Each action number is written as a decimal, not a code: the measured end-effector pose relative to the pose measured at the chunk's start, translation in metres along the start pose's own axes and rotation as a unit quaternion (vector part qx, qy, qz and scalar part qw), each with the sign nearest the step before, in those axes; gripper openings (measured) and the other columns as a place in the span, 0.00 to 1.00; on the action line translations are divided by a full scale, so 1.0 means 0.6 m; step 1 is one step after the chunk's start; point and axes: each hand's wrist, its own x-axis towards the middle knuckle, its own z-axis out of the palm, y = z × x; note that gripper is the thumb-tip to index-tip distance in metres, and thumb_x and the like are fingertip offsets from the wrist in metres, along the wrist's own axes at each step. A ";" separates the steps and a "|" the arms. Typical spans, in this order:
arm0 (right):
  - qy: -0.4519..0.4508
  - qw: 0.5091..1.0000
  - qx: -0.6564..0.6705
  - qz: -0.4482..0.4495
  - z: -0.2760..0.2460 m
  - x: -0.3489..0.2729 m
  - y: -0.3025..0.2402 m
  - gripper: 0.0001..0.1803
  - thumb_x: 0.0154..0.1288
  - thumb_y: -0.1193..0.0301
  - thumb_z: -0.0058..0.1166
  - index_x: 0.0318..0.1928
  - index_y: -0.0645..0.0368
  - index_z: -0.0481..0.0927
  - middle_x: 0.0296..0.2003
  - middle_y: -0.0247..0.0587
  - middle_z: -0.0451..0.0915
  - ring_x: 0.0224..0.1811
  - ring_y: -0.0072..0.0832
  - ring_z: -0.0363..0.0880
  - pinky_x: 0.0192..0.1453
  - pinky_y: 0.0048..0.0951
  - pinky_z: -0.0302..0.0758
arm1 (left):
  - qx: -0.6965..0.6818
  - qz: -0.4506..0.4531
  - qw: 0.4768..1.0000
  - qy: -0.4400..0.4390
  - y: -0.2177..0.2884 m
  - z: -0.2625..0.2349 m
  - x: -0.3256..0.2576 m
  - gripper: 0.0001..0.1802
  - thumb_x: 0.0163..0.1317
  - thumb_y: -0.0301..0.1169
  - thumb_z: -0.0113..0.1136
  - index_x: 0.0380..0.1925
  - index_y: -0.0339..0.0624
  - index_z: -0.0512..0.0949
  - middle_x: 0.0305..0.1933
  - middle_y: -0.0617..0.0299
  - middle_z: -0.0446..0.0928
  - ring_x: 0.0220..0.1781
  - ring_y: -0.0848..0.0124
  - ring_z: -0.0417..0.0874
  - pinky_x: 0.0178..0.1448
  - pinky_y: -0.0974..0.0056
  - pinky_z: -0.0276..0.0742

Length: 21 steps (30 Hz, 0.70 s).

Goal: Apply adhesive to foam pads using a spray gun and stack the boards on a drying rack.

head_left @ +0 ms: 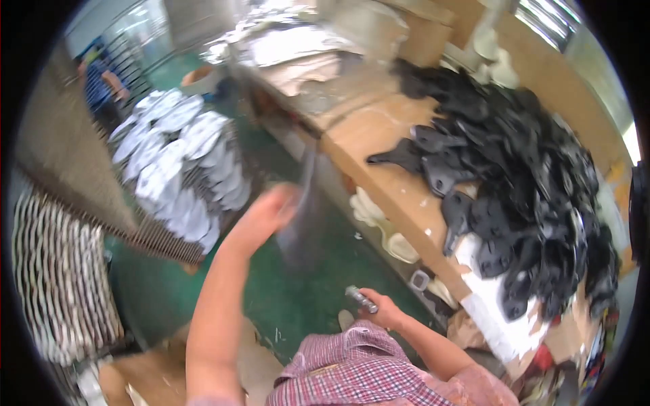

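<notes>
**Blurred sheet in one hand, small tool in the other, beside a crowded surface**

The left hand [267, 213] is raised over the green floor [298, 298] with a thin grey flat piece [301, 216] at its fingertips. Both are smeared by motion blur, so I cannot tell whether its grip is firmly closed on the piece or only touching it. The right hand [382, 311] sits low, near the plaid garment [359, 369], its grip wrapped around a small metallic cylindrical tool [361, 299].

The likeliest slip, as I judge it, is the grey piece leaving the left hand: it looks pinched near one edge while the hand swings, and it would land on the floor, well apart from the wooden surface [379, 142]. The tool in the right hand points up toward the left forearm, so a hurried crossing of the arms could bring the two together.

Just to the right, a large heap of black cut pieces [521, 176] spreads to the front edge of the surface, and a brush of the elbow could drag some off. Pale cutouts [379, 223] already lie below that edge. To the left, a rack of white shaped pieces [179, 162] stands near the raised arm.
</notes>
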 end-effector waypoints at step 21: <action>-0.344 0.795 0.341 -0.364 0.263 0.230 -0.668 0.24 0.58 0.57 0.53 0.44 0.66 0.70 0.32 0.44 0.75 0.31 0.27 0.74 0.28 0.24 0.69 | -0.250 0.015 0.870 0.424 -0.029 -0.186 -0.519 0.29 0.55 0.28 0.59 0.57 0.42 0.63 0.56 0.59 0.68 0.55 0.70 0.69 0.58 0.63 0.65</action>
